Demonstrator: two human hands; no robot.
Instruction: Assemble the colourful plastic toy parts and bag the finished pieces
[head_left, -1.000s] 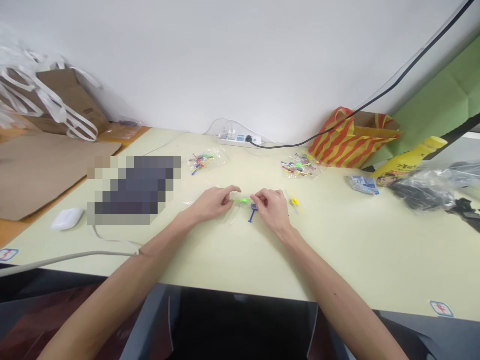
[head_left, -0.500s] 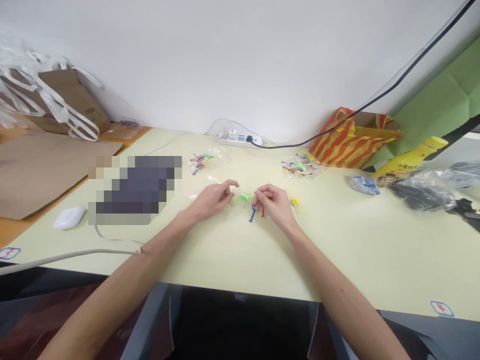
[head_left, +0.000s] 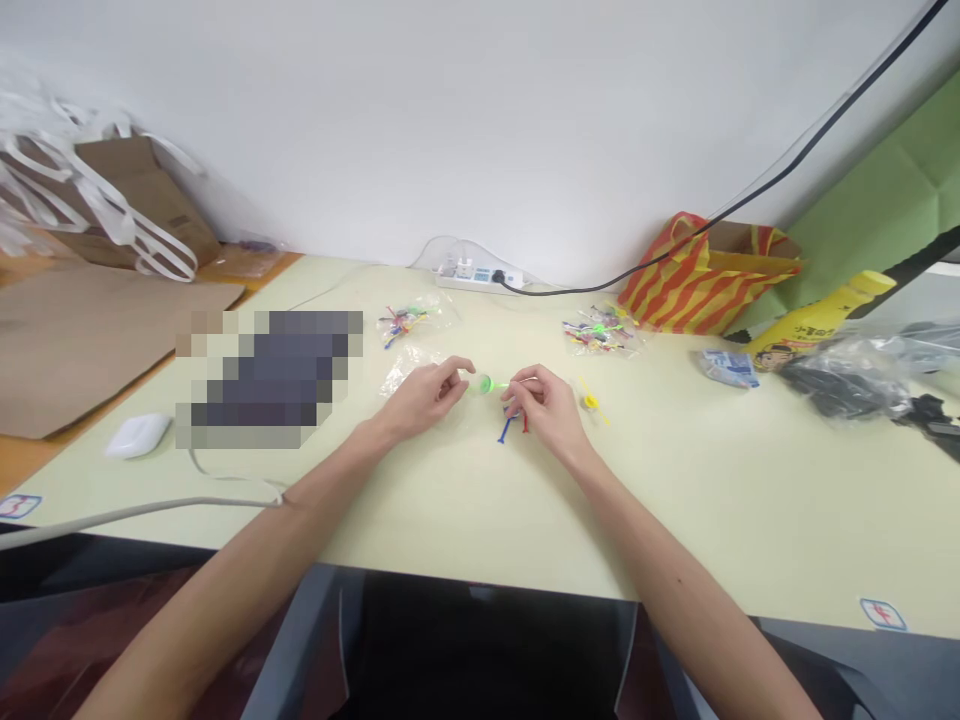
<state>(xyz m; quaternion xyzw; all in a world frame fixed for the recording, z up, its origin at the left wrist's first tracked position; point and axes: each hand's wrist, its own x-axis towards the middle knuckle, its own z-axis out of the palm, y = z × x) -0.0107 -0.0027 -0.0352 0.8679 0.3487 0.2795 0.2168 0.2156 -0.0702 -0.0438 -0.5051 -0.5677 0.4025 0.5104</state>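
Between my hands is a small green plastic toy (head_left: 487, 384) with a round green middle and a paler, see-through end on the left. My right hand (head_left: 546, 405) pinches its thin right-hand end. The curled thumb and index finger of my left hand (head_left: 429, 395) are at the see-through end and appear to hold it. Below my right fingertips a blue plastic stick (head_left: 505, 431) and a red one (head_left: 526, 424) stick out, partly hidden by the hand. A yellow plastic toy piece (head_left: 591, 402) lies just right of that hand.
Two clear bags of coloured plastic pieces, the left bag (head_left: 411, 322) and the right bag (head_left: 600, 330), lie farther back. A crumpled clear wrapper (head_left: 405, 368) is beyond my left hand. A power strip (head_left: 480, 277), striped bag (head_left: 705, 275) and yellow bottle (head_left: 821, 318) stand behind.
The green toy has lifted slightly and turned, so its see-through end now shows. My left hand has shifted a little, uncovering more of the wrapper. My right hand keeps its pinch.
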